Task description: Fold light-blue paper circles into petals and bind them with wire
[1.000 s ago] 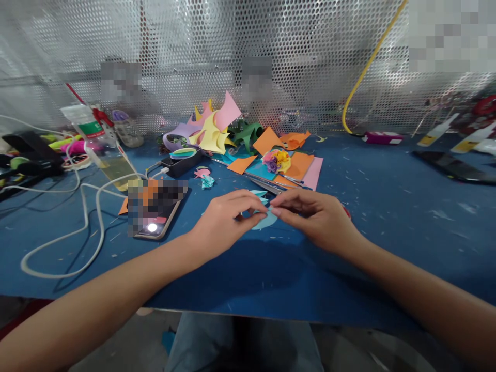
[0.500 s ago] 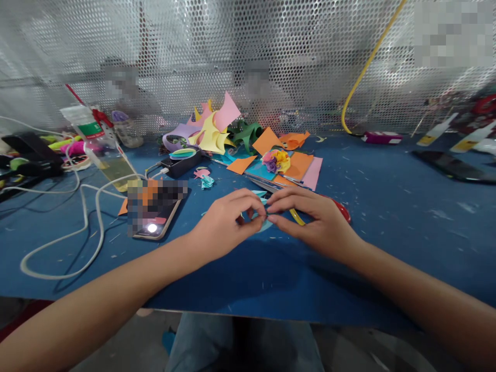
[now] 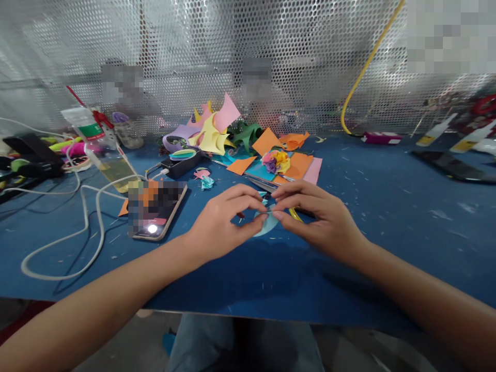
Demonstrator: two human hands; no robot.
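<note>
Craft workshop, perforated wall (image 3: 217, 41), paper offcuts (image 3: 210, 135)

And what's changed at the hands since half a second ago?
The left hand and right hand have drawn slightly apart at the fingertips, showing more light blue paper; the right now hides the red handle. Both still seem to pinch the paper. The phone and paper flower stayed put.
</note>
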